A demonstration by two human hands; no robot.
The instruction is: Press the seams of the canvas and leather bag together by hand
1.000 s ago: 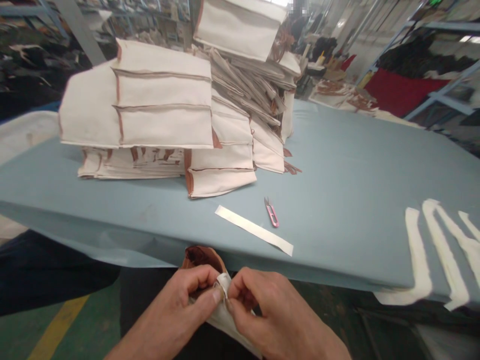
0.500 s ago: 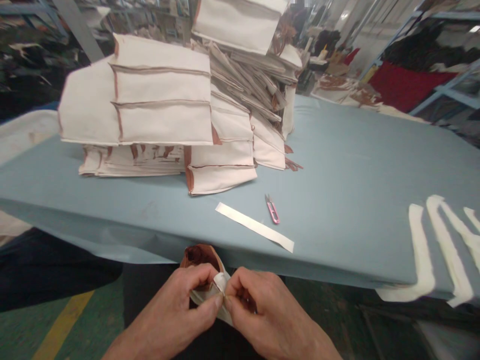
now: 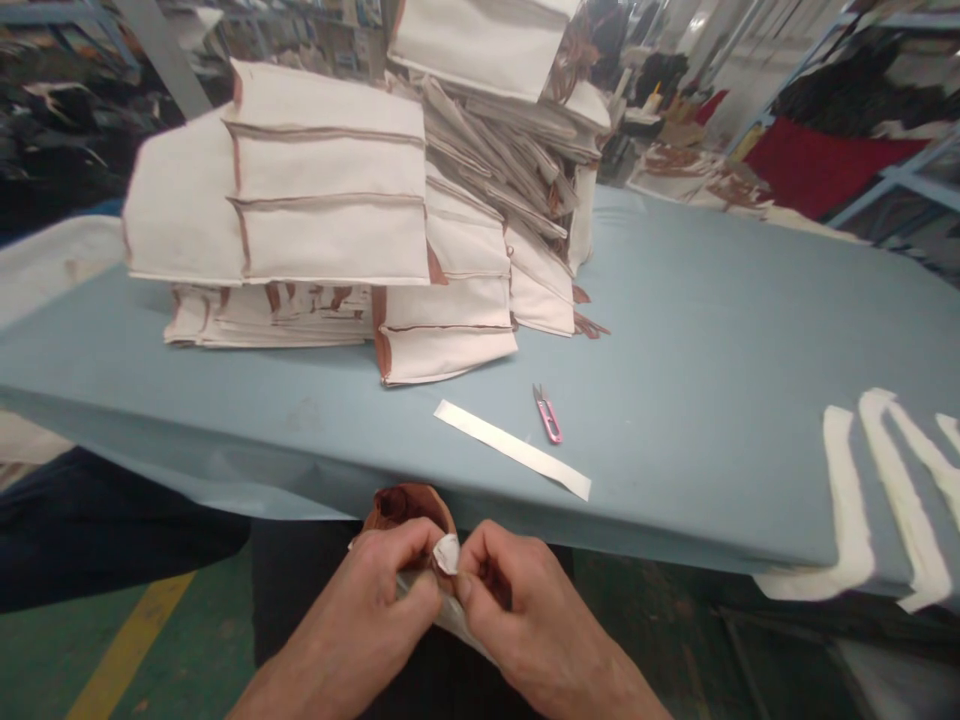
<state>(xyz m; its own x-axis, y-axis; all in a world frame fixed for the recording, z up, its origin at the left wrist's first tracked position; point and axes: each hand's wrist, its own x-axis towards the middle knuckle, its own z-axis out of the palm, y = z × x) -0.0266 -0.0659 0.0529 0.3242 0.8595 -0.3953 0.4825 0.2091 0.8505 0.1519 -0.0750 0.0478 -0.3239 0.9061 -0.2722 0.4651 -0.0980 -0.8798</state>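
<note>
Cream fabric piece with a brown mouth [image 3: 439,507] sits at the lower centre of the frame, just off the near edge of the blue-grey table [image 3: 712,420], with both bare hands on it. From where I stand, the left hand [image 3: 379,590] pinches its rim between thumb and forefinger; the right hand [image 3: 525,605] pinches close beside it. A small white folded tab [image 3: 448,553] pokes up between the forefingers. That tab worries me: so little shows that an uneven pull from either side could twist it or slip it out of line with the rim. No tabletop lies under the work, so if both pinches loosened together, I'd expect it to sag or drop. Its soft mouth could also fold over and hide the edge. On the table, pink thread snips [image 3: 548,414] lie blades apart near a cream strip [image 3: 513,450]; a careless reach there might meet the points.
</note>
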